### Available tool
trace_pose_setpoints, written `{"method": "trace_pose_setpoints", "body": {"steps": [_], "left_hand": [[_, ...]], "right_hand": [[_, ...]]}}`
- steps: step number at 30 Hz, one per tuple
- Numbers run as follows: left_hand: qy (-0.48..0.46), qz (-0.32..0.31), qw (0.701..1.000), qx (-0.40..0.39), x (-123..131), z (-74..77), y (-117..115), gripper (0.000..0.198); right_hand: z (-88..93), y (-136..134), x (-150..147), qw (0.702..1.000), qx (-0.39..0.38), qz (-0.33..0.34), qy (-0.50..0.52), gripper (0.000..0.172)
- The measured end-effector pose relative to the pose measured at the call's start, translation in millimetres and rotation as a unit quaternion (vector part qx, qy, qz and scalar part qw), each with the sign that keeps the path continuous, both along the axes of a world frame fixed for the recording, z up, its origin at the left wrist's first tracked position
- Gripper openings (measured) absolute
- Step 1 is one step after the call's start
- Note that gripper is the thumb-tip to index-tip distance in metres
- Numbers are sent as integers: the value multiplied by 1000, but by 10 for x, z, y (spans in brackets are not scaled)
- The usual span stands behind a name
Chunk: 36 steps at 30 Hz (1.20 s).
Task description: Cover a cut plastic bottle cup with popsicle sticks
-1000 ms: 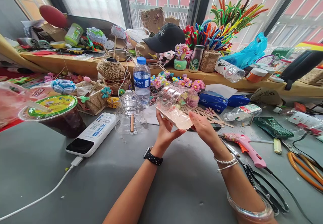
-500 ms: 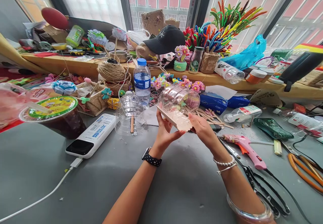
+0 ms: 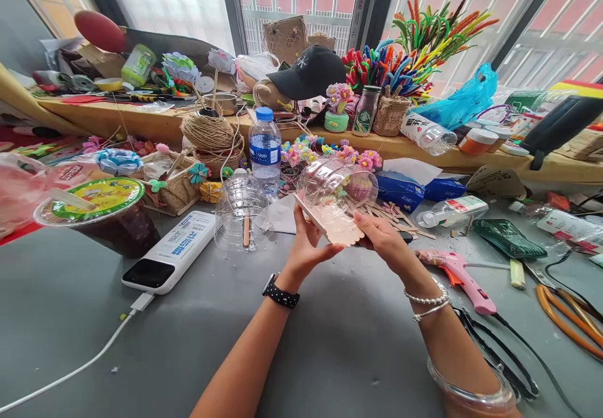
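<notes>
A pale panel of craft sticks (image 3: pixel 340 228) with a scalloped near edge is held tilted between both hands above the table. My left hand (image 3: pixel 307 242) grips its left side, thumb stretched along the near edge. My right hand (image 3: pixel 382 237) pinches the right edge. A clear ribbed plastic bottle piece (image 3: pixel 323 178) rests on the panel's far side; whether it is attached I cannot tell. To the left, another cut clear bottle (image 3: pixel 230 217) lies on the table with a single craft stick (image 3: pixel 246 231) at it. Loose craft sticks (image 3: pixel 405 222) lie beyond my right hand.
A pink glue gun (image 3: pixel 464 278) and orange-handled scissors (image 3: pixel 560 314) lie to the right. On the left stand a drink cup (image 3: pixel 113 217) and a white power bank (image 3: pixel 172 255) with its cable. Behind are a water bottle (image 3: pixel 265 154), twine (image 3: pixel 207 135) and blue tissue packs (image 3: pixel 400 191).
The panel and bottle piece have shifted slightly to the right. My right hand and forearm have moved a little right; my left hand keeps nearly the same hold.
</notes>
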<state>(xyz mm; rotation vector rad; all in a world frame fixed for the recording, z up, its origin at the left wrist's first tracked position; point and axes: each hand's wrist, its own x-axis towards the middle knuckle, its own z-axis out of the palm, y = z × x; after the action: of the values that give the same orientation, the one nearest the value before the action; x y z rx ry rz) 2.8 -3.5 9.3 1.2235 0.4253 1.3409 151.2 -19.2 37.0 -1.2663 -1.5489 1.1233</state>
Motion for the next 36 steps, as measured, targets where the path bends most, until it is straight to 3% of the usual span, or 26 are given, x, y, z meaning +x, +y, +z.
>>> {"method": "trace_pose_setpoints", "body": {"steps": [9, 19, 28, 31, 36], "left_hand": [[-43, -60, 997, -26, -50, 48, 19, 108], [-70, -101, 991, -55, -59, -31, 17, 99], [-56, -56, 994, -80, -88, 12, 21, 100], [-48, -55, 995, -73, -84, -4, 25, 101], [-70, -49, 995, -59, -70, -26, 33, 98]], "right_hand": [[58, -23, 70, 1000, 6, 23, -11, 48], [258, -123, 63, 993, 42, 67, -85, 45], [457, -254, 165, 984, 78, 23, -160, 27], [494, -306, 146, 973, 100, 62, -199, 24], [537, -373, 70, 935, 102, 146, -308, 43]]}}
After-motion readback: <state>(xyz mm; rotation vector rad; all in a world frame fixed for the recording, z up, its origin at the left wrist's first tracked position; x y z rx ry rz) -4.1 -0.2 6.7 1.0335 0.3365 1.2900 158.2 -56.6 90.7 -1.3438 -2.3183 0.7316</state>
